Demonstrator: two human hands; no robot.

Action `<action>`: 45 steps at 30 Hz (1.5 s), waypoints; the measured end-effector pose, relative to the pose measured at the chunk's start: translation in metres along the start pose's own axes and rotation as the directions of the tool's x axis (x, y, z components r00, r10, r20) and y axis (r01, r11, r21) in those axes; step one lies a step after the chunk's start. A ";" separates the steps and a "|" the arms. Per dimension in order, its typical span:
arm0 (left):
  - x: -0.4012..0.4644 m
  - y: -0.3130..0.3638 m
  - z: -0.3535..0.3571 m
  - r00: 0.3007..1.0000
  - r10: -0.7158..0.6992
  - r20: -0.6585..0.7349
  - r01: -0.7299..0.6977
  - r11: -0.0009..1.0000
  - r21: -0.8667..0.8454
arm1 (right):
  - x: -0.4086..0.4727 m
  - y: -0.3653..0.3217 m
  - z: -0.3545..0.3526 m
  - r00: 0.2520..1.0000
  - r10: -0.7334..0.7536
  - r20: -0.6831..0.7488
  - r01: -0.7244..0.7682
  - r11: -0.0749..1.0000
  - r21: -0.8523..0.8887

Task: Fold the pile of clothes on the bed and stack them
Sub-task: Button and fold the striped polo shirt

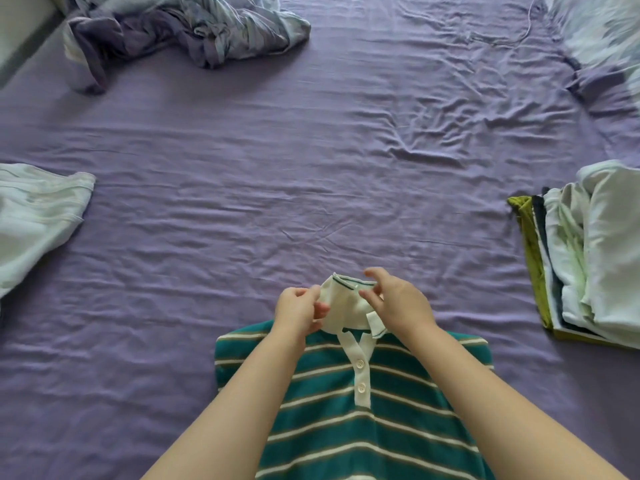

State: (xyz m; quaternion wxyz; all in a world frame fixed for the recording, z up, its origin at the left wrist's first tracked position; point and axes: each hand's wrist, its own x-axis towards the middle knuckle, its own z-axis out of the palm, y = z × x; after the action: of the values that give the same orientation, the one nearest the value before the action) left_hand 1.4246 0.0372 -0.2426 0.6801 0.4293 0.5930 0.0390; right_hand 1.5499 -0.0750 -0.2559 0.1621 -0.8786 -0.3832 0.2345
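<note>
Both forearms stretched forward over the teal striped polo shirt [346,403], lying flat on the purple sheet [311,168] beneath the arms. Left hand [299,311] pinching the white collar [346,306] at its left edge, fingers curled. Right hand [394,303] pinching the collar's right side, index finger lifted. Folded stack [588,258] well right of the right hand; pale garment [38,220] far left of the left hand; crumpled pile [173,29] far beyond the hands, to the left.

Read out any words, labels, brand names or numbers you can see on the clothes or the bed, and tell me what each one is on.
None can be read. The striped polo shirt, whose collar the left hand and right hand hold, shows only plain buttons. The folded stack, white garment, crumpled bedding and purple sheet show no writing.
</note>
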 end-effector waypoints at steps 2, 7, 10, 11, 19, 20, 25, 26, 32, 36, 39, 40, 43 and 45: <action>0.003 -0.003 0.001 0.999 0.045 0.003 -0.045 0.996 0.074 | 0.014 -0.004 0.007 0.994 -0.033 0.104 0.030 0.999 0.028; 0.009 -0.014 0.006 0.999 0.030 0.020 -0.032 0.994 0.105 | 0.028 -0.001 0.022 0.989 -0.052 0.141 0.064 0.995 -0.081; 0.007 -0.014 0.007 0.998 -0.007 0.057 0.008 1.000 -0.018 | 0.019 -0.009 0.021 0.995 -0.082 0.055 0.068 0.973 0.220; 0.005 -0.011 0.007 0.995 -0.051 0.086 0.060 0.993 -0.104 | 0.011 -0.013 0.019 0.991 -0.091 0.096 0.049 0.928 0.369; 0.010 -0.012 -0.003 0.988 -0.154 -0.025 0.149 0.981 -0.123 | 0.003 -0.026 0.013 0.972 -0.092 0.218 -0.032 0.862 0.507; 0.010 -0.014 -0.006 0.993 -0.118 -0.024 0.115 0.989 -0.094 | 0.009 -0.024 0.012 0.983 -0.088 0.164 0.010 0.905 0.425; -0.011 -0.033 -0.028 0.995 -0.091 0.028 0.095 0.965 -0.245 | 0.032 -0.024 0.011 0.919 -0.197 0.342 0.102 0.956 0.275; -0.015 -0.038 -0.032 0.994 -0.102 0.033 0.107 0.950 -0.292 | 0.034 -0.024 0.011 0.902 -0.187 0.390 0.078 0.957 0.279; -0.028 -0.051 -0.050 0.964 -0.267 0.011 0.223 0.780 -0.584 | 0.045 -0.017 -0.007 0.873 -0.113 0.475 -0.180 0.829 0.529; -0.028 -0.068 -0.048 0.956 -0.288 -0.051 0.254 0.906 -0.340 | 0.047 -0.020 0.001 0.920 0.011 0.391 -0.160 0.923 0.350; -0.032 -0.075 -0.050 0.980 -0.170 -0.100 0.182 0.975 0.124 | 0.038 -0.017 0.006 0.976 0.076 0.202 -0.091 0.994 0.066; -0.033 -0.075 -0.053 0.991 -0.077 -0.112 0.114 0.923 0.368 | 0.032 -0.013 0.005 0.986 0.096 0.139 -0.095 0.995 -0.017; -0.037 -0.064 -0.058 0.953 0.301 -0.024 -0.096 0.380 0.920 | 0.017 0.001 0.004 0.975 0.221 0.015 -0.217 0.966 -0.138; -0.040 -0.052 -0.048 0.868 0.490 0.084 -0.269 0.320 0.908 | 0.009 0.006 0.005 0.954 0.300 -0.006 -0.299 0.947 -0.115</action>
State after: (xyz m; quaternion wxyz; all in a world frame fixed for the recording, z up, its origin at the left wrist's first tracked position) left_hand 1.3493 0.0080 -0.2410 0.2483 0.8442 0.4682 -0.0802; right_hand 1.5561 -0.0719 -0.2657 0.0714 -0.9330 -0.2592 0.2392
